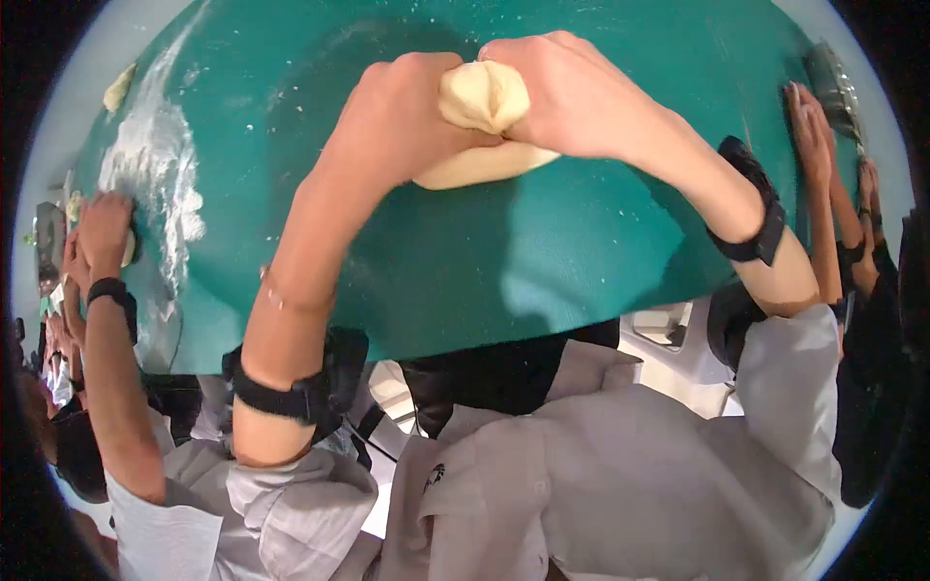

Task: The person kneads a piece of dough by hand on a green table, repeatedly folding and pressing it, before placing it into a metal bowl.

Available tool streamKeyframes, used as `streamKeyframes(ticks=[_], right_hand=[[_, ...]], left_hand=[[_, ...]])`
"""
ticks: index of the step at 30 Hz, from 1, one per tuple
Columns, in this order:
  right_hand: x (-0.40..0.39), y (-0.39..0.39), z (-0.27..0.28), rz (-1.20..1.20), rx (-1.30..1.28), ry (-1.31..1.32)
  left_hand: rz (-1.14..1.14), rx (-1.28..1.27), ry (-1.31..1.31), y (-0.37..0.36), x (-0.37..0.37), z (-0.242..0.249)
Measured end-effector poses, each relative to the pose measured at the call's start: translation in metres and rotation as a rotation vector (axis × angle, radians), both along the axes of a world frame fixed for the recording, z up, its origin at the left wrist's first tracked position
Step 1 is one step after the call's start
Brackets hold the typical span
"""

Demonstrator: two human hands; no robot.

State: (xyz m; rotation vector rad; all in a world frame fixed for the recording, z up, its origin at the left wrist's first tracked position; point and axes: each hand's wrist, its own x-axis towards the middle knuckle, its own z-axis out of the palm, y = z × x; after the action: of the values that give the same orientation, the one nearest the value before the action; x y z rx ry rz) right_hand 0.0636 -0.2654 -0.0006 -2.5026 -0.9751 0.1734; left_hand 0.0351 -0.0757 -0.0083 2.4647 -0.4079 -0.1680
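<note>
Both of my hands grip one pale piece of dough (483, 95) above the green tabletop. A folded lump with a crease bulges up between my thumbs, while a smoother length of the same dough shows below my hands. My left hand (405, 108) is closed around the left side, knuckles outward. On the right side, my right hand (567, 95) is closed in the same way, close against the left. The fingertips of both hands are tucked under and hidden by the dough and the backs of the hands.
White flour (160, 160) is streaked over the left part of the green table (417, 261). A dough scrap (119, 89) lies at the far left edge. A co-worker's hands (105, 228) work dough at the left; another person's hands (812, 131) are by a metal tray (835, 92) at right.
</note>
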Motion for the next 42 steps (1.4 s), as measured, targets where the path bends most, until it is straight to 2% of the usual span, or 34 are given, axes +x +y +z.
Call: streamKeyframes(ticks=[3, 4, 6, 8, 9, 12, 15, 18, 21, 24, 26, 28, 31, 35, 37, 42], right_hand=[[0.0, -0.001, 0.001, -0.008, 0.021, 0.059], [0.0, -0.002, 0.002, -0.015, 0.039, 0.079], [-0.005, -0.008, -0.001, -0.026, 0.114, 0.102], [-0.003, -0.015, -0.011, -0.003, 0.205, 0.067], [-0.006, -0.012, -0.003, -0.048, 0.144, 0.171], [0.003, -0.01, -0.001, 0.033, 0.127, 0.259], [0.018, -0.016, 0.001, 0.244, 0.111, 0.417], [0.02, -0.021, 0.004, 0.358, 0.111, 0.366], [0.019, -0.035, 0.012, 0.375, 0.297, 0.621], [0.02, -0.033, 0.025, 0.219, 0.141, 0.711], [0.025, -0.025, 0.022, 0.163, 0.016, 0.63], [0.027, -0.018, 0.031, 0.166, -0.13, 0.609], [0.028, -0.014, 0.026, 0.313, -0.111, 0.348], [0.025, -0.011, 0.02, 0.241, -0.017, 0.279], [0.028, -0.01, 0.014, 0.214, 0.004, 0.226], [0.033, 0.0, 0.014, 0.108, -0.087, 0.183]], left_hand=[[0.005, -0.062, -0.051, 0.006, -0.006, 0.001], [-0.027, -0.059, 0.013, 0.011, -0.006, 0.004], [-0.099, -0.692, 0.353, 0.029, -0.006, 0.008], [-0.101, -0.512, 0.306, 0.042, -0.017, 0.008], [-0.1, -0.422, 0.284, 0.043, -0.024, 0.011], [-0.005, -0.201, 0.033, 0.027, -0.043, 0.016], [0.052, -0.272, 0.033, 0.017, -0.04, 0.005], [0.036, -0.307, 0.068, 0.006, -0.04, 0.003], [0.016, -0.33, 0.115, 0.005, -0.038, 0.002], [0.015, -0.388, 0.249, 0.01, -0.032, 0.003], [-0.021, -0.479, 0.377, 0.018, -0.02, 0.005], [-0.056, -0.398, 0.413, 0.018, -0.008, 0.008], [-0.047, -0.315, 0.397, 0.012, -0.007, 0.012], [0.035, -0.175, 0.334, 0.004, -0.001, 0.013], [0.0, -0.118, 0.282, 0.005, 0.011, 0.015], [0.058, -0.078, 0.167, 0.01, 0.021, 0.004]])
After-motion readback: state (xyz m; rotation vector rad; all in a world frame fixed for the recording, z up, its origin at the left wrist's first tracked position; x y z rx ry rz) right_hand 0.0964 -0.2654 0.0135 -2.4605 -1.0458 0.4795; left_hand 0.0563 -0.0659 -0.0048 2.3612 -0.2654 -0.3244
